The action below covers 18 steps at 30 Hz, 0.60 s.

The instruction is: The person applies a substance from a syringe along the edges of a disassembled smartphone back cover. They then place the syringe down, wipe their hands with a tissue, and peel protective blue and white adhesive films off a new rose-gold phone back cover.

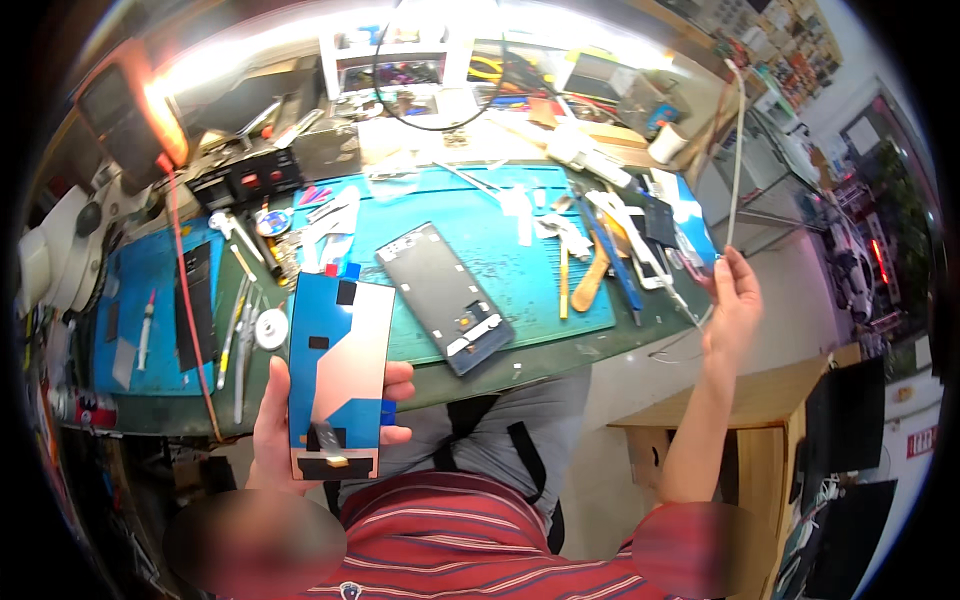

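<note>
My left hand (268,425) grips a phone screen panel (350,370) by its sides, over the bench's front edge. The panel's back faces up, with blue film, a copper-coloured area, black patches and a short flex cable (328,440) near its lower end. Off to the right, my right hand (735,295) is raised beside the bench corner, its fingers pinched on a white cord (738,160) that hangs from above. A dark grey phone frame (445,298) lies slanted on the blue work mat (545,345), beyond the panel and to its right.
Tweezers and a white reel (271,328) lie left of the mat, near a syringe (148,325). At its right are a wooden-handled tool (592,282), a blue stick (612,265) and other tools. A red cord (185,270) crosses the left side. A wooden cabinet (720,400) stands at right.
</note>
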Motion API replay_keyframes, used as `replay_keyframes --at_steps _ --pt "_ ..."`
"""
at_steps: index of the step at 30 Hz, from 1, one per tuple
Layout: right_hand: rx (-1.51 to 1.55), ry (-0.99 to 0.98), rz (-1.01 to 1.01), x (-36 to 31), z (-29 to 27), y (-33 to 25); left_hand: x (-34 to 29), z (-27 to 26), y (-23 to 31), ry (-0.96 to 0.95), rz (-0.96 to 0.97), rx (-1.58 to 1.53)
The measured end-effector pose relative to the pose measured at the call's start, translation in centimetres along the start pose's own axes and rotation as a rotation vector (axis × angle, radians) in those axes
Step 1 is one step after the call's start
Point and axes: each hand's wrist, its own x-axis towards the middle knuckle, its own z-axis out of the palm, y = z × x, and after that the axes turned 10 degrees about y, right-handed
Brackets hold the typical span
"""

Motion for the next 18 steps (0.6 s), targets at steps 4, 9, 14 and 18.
replay_keyframes --at_steps 4,9,14,18 --pt "-0.118 -0.024 0.096 3.2 -1.4 4.0 0.9 1.9 -0.9 -0.020 -0.123 0.040" --pt "-0.913 0.013 -0.473 0.5 -0.7 2.8 2.0 1.6 -2.6 -0.221 -0.354 -0.422" --pt "-0.497 -0.361 -0.458 -8.3 2.9 -3.4 2.8 1.8 -4.7 -0.114 -0.320 -0.224" --pt "-0.194 -0.695 -0.226 -13.3 4.7 -5.6 2.9 1.7 -6.2 -0.134 -0.356 -0.267"
